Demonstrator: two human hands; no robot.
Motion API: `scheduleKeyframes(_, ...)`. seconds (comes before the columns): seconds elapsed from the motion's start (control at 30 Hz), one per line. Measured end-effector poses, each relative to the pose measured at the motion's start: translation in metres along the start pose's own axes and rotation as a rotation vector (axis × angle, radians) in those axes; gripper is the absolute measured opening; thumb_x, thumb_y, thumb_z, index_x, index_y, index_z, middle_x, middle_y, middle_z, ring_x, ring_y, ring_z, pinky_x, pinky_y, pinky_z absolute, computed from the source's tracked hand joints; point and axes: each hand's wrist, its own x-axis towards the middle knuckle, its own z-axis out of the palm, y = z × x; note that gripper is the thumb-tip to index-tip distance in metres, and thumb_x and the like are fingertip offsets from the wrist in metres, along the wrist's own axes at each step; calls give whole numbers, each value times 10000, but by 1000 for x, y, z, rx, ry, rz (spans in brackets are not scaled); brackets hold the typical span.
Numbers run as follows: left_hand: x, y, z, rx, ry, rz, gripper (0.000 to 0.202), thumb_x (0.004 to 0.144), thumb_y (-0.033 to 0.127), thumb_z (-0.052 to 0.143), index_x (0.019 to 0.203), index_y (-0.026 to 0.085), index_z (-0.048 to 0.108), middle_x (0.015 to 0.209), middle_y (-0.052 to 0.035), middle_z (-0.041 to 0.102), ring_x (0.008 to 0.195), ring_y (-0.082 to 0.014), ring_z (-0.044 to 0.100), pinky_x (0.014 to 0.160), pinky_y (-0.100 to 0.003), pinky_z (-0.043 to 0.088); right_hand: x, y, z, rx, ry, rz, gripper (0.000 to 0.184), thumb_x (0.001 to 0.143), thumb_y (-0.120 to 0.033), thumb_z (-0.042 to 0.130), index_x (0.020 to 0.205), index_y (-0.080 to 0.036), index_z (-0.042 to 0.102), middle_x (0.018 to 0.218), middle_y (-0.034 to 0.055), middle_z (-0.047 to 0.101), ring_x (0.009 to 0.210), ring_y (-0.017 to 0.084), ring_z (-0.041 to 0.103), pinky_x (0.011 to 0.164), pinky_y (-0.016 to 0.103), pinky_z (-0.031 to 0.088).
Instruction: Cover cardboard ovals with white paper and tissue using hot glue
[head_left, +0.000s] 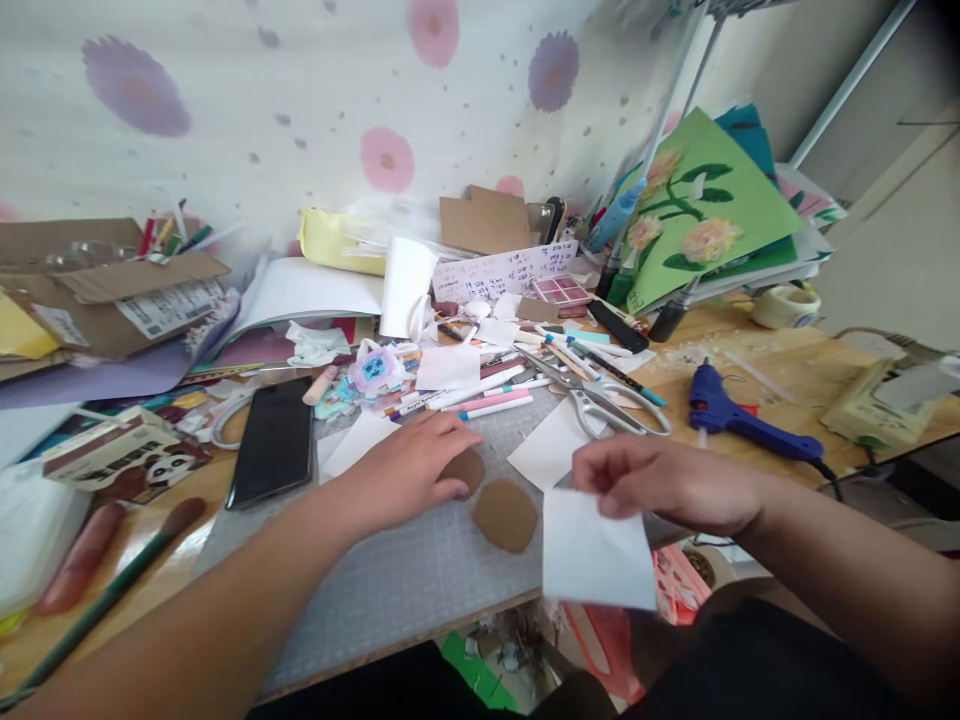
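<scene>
One white paper square [598, 555] up in the air, and the right hand [660, 485] has it, thumb and fingers pinched at the top edge, the sheet hanging at the front rim of the grey mat [390, 565]! Across to the left hand [409, 470]: palm down, thumb parted from the fingers, reaching over the farther cardboard disc [468, 468] and partly hiding it; whether it touches, I cannot tell. The nearer cardboard disc [505, 515] lies flat on the mat, between the hands, just left of the paper.

Just beyond, a loose white sheet [551, 447] with the scissors [600, 400] lying at its far edge, then a crowded heap of pens [495, 403]. Out left, the black phone [271, 443], and past it the panda box [127, 455] and a green-handled brush [112, 580]. Out right, the blue glue gun [742, 415] on bare wood, and behind it, leaning tall, a green card [701, 205] with raised flowers!
</scene>
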Motion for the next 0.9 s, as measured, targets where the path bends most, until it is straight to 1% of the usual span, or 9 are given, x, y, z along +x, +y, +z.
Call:
scheduleKeyframes(0.07, -2, -3, 1, -20, 13, -3, 437, 776, 264, 642, 1202, 262, 542, 1164, -66, 549, 1100, -255, 477, 914, -379, 395, 1, -3, -3, -76, -92, 55, 40, 592, -133, 580, 621, -160, 579, 580, -42, 519, 529, 96, 432, 512, 216, 325)
scheduleKeyframes(0.17, 1, 2, 1, -30, 89, 14, 346, 828, 277, 579, 1173, 251, 558, 1174, -73, 545, 1092, -247, 479, 921, -384, 388, -4, -12, -8, -247, -149, 50, 55, 620, -128, 546, 629, -171, 579, 687, -20, 570, 628, 122, 480, 576, 228, 371)
scheduleKeyframes(0.27, 13, 21, 3, 11, 156, 62, 296, 845, 294, 560, 1129, 216, 580, 1127, -86, 573, 1061, -257, 490, 911, -399, 386, -10, -17, -12, -418, -156, 15, 98, 634, -108, 530, 644, -177, 598, 787, 3, 622, 733, 158, 535, 639, 249, 413)
scheduleKeyframes(0.4, 42, 48, 14, 141, 102, 207, 332, 771, 384, 645, 1059, 221, 620, 1071, -94, 584, 996, -293, 506, 822, -409, 415, -6, -13, -13, -517, -195, 9, 125, 632, -84, 509, 662, -173, 591, 768, -7, 607, 740, 153, 535, 657, 249, 406)
scheduleKeyframes(0.5, 62, 56, 24, 234, 114, 255, 152, 849, 290, 546, 930, 218, 653, 1018, -72, 595, 955, -258, 527, 768, -361, 423, 1, -8, -17, -525, -200, 22, 74, 631, -120, 544, 679, -165, 579, 724, -18, 561, 680, 132, 491, 625, 240, 382)
scheduleKeyframes(0.6, 73, 51, 24, 279, 128, 274, 158, 862, 186, 499, 817, 194, 651, 873, -44, 613, 833, -205, 557, 676, -296, 423, 2, -4, -22, -519, -178, 33, 75, 625, -147, 570, 699, -158, 570, 670, -32, 516, 606, 111, 448, 573, 230, 360)
scheduleKeyframes(0.67, 79, 41, 13, 315, 153, 271, 166, 848, 156, 499, 774, 188, 644, 804, -30, 611, 772, -182, 560, 641, -271, 416, 0, -4, -25, -503, -158, 33, 81, 623, -153, 567, 704, -154, 564, 639, -37, 493, 578, 104, 427, 547, 226, 345)
scheduleKeyframes(0.77, 88, 17, -22, 373, 240, 203, 191, 841, 127, 476, 795, 187, 651, 839, -42, 623, 818, -186, 557, 705, -282, 421, -3, -3, -26, -439, -132, 10, 74, 632, -168, 547, 704, -152, 542, 642, -31, 485, 585, 107, 427, 551, 232, 346)
scheduleKeyframes(0.9, 96, -17, -65, 457, 393, -36, 224, 835, 123, 449, 828, 131, 672, 873, -125, 623, 914, -278, 536, 794, -399, 399, -3, -3, -25, -323, -91, -39, 100, 700, -231, 544, 753, -159, 499, 705, -17, 493, 646, 118, 452, 592, 244, 358)
